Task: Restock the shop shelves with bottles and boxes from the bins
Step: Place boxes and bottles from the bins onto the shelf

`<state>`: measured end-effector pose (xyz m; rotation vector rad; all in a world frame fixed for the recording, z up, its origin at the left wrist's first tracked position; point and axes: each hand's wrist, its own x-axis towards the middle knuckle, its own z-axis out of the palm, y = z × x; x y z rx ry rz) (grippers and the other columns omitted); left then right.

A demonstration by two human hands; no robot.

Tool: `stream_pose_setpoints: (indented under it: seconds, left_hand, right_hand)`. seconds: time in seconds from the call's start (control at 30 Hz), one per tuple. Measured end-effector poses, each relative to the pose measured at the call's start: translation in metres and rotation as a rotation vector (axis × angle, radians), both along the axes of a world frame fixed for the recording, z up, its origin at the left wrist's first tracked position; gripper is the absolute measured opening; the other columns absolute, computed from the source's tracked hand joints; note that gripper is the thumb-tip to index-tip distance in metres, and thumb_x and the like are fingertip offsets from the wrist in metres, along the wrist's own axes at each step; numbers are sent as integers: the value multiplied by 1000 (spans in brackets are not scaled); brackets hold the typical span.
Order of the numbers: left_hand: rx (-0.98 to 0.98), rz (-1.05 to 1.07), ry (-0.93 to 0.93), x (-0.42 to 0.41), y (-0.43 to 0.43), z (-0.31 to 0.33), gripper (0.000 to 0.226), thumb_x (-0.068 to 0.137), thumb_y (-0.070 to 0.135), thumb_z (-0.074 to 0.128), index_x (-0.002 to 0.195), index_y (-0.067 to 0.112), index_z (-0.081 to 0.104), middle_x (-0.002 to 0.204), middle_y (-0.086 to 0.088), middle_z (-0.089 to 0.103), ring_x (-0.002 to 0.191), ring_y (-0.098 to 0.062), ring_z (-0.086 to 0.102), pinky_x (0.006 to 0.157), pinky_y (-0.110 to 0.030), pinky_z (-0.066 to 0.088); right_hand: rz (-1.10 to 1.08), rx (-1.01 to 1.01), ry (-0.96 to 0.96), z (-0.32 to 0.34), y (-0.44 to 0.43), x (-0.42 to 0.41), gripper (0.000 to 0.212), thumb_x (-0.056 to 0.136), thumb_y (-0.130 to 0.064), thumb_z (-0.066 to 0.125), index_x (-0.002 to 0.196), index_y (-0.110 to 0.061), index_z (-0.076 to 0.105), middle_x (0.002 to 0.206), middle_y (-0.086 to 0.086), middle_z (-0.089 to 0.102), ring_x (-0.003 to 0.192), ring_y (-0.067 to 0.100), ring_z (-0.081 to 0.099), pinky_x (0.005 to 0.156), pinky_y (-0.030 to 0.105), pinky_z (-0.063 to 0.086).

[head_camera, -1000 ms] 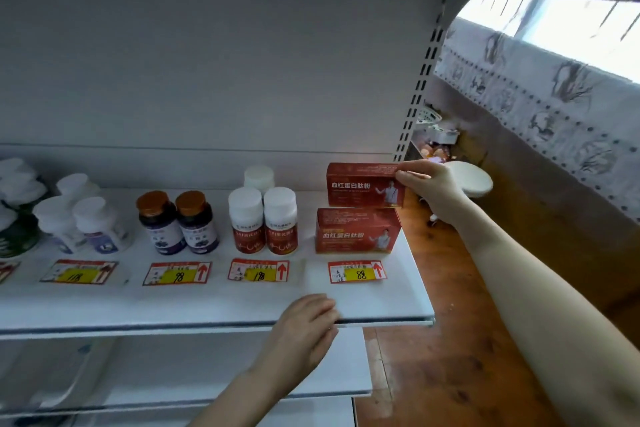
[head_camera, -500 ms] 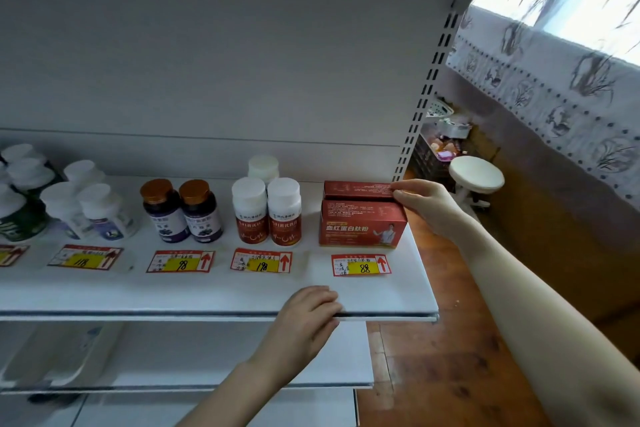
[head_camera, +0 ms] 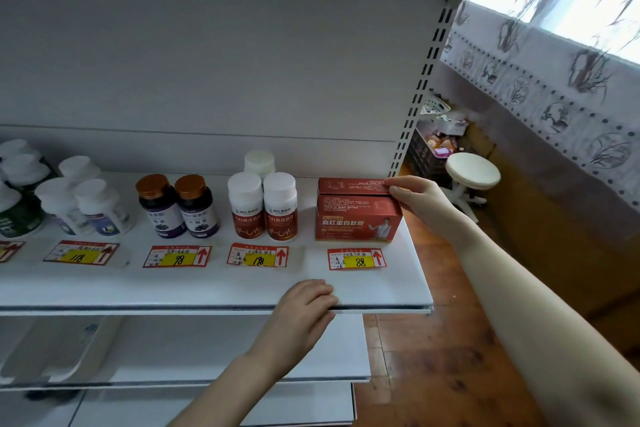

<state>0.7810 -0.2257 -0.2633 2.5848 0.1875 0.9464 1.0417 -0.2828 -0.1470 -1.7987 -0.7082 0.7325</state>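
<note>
Though the red cardboard box (head_camera: 353, 185) seems seated at the white metal shelf (head_camera: 214, 284)'s right edge, the right hand (head_camera: 419, 201) pinches it, release pending; the left hand (head_camera: 304, 308) rests slack, empty.

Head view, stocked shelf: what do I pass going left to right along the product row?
White-capped bottles → brown-capped dark bottles → red-label bottles → red boxes → right hand, holding the rear box by its end.
</note>
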Motion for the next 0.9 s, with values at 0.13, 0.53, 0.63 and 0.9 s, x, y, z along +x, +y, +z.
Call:
stream_pose_setpoints:
  seconds: [0.13,0.53,0.63,0.9]
  left_hand:
    - [-1,2,24,0,0,1,26,94,35,43,95,18,62,98,0,67,100,-10,51,88,-22,42]
    - [131,12,144,-2,-6,28,29,85,29,45,82,17,71,85,4,69,82,-13,64,71,-22,54]
    - [171,57,129,-5,-6,43,30,84,27,45,77,14,71,77,2,69,68,-15,64,63,-23,53]
    - [164,138,73,-60,4,67,26,84,23,49,74,10,68,68,-1,66,61,-21,61,57,-28,51]
  right_hand:
    - [-8,2,-22,-1,0,-2,27,93,-14,51,119,-7,57,112,8,59,104,19,58,83,27,50]
    - [-135,-10,-426,7,4,-15,25,92,-18,54,113,-7,63,119,9,61,112,20,54,88,27,45]
    - [-118,-25,-662,13,7,-28,24,91,-13,55,111,-6,65,115,11,64,109,22,57,85,20,39]
    - [-2,127,-802,47,42,-112,20,90,-15,57,104,-7,69,108,7,68,105,22,60,92,26,41]
